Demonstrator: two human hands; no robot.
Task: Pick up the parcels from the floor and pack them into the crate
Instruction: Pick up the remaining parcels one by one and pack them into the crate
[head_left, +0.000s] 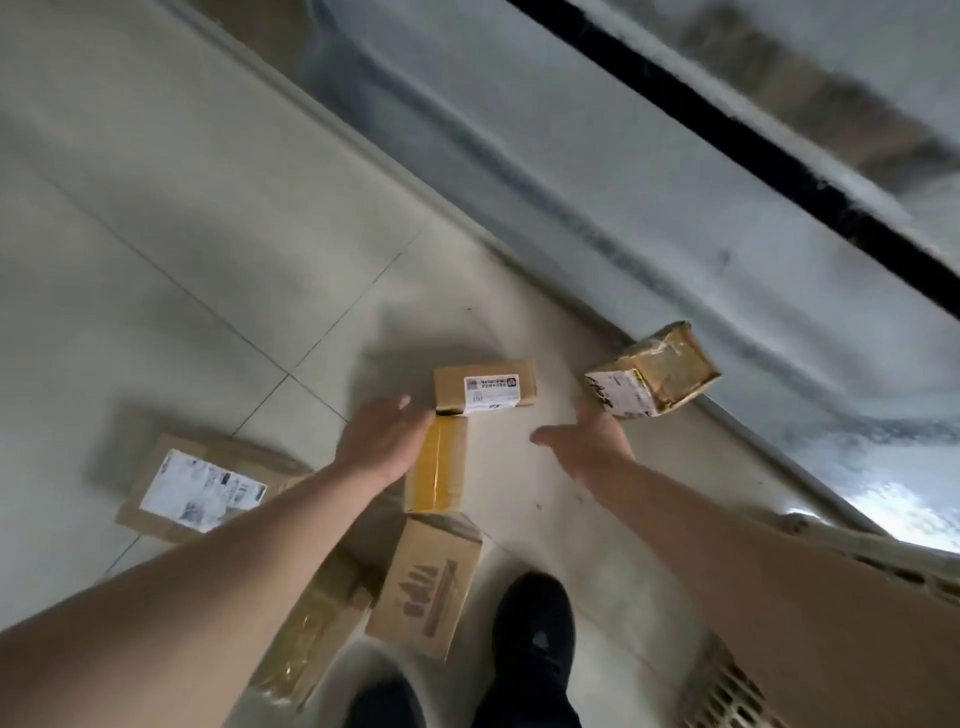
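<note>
parcels (483, 391) are seen scattered on the floor (197, 270); only a crate (727, 691) corner shows, contents hidden.
brown taped cartons lie beneath and beside both hands' open, spread fingers (402, 402), nothing gripped.

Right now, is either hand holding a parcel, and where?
Left hand rests on the upper end of the yellow-taped parcel; a closed grip isn't visible. Right hand is open, holding nothing.
</note>
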